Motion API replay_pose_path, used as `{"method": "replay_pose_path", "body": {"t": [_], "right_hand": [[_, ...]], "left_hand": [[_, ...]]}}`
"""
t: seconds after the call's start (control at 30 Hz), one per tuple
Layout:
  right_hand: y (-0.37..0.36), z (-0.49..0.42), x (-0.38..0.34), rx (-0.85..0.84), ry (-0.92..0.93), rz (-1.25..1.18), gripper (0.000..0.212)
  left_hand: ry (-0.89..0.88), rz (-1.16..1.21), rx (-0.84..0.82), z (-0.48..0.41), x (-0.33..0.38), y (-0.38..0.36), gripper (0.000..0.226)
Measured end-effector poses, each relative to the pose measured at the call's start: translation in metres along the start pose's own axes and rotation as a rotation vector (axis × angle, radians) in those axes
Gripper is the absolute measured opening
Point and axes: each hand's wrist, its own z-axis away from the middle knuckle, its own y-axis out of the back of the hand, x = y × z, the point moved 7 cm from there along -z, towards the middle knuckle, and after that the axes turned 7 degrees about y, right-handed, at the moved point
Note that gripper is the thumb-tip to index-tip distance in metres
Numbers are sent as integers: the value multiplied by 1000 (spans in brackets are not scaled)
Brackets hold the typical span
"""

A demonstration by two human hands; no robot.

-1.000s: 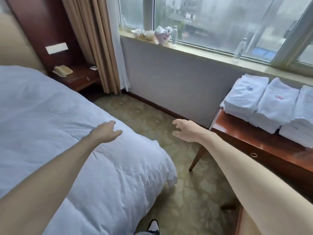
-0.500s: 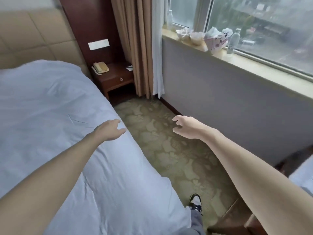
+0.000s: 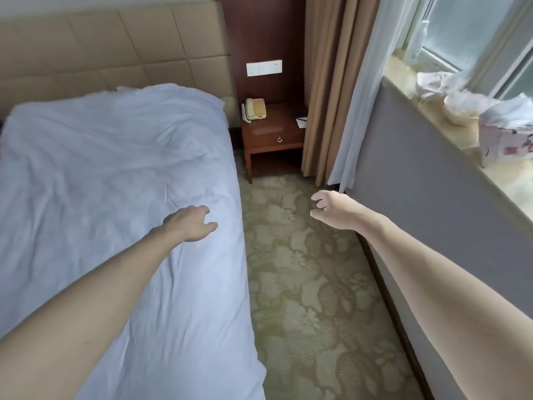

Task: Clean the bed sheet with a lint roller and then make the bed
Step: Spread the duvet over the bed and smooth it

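Observation:
A bed fills the left half of the view, covered by a wrinkled white duvet (image 3: 115,183) that reaches up to a beige padded headboard (image 3: 101,50). My left hand (image 3: 190,223) hovers over the duvet near its right edge, fingers loosely curled and holding nothing. My right hand (image 3: 328,209) is stretched out over the carpet in the aisle beside the bed, fingers loosely curled, also holding nothing. No lint roller is in view.
A wooden nightstand (image 3: 274,137) with a beige telephone (image 3: 255,109) stands beside the headboard. Tan and white curtains (image 3: 331,90) hang at the corner. A windowsill (image 3: 450,134) on the right holds bags and tissue. Patterned carpet (image 3: 311,284) runs between bed and wall.
The view has swung left toward the head of the bed; the side table with folded towels has left the frame. Both hands stay outstretched and hold nothing.

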Motion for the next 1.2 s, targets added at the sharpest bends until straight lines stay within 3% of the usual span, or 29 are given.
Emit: {"method": "replay_pose_path", "body": {"t": [0.37, 0.6, 0.83, 1.1, 1.2], "right_hand": [[77, -126, 51, -40, 99, 169, 55], [147, -303, 66, -54, 151, 190, 55], [206, -460, 70, -119, 187, 200, 56], [269, -690, 78, -166, 268, 170, 55], [293, -771, 73, -233, 303, 202, 55]], "left_hand": [[94, 84, 60, -134, 62, 66, 63], [187, 186, 138, -277, 96, 113, 63], [296, 187, 145, -399, 108, 177, 43], [481, 248, 134, -564, 109, 226, 47], [555, 305, 116, -616, 107, 240, 60]]}}
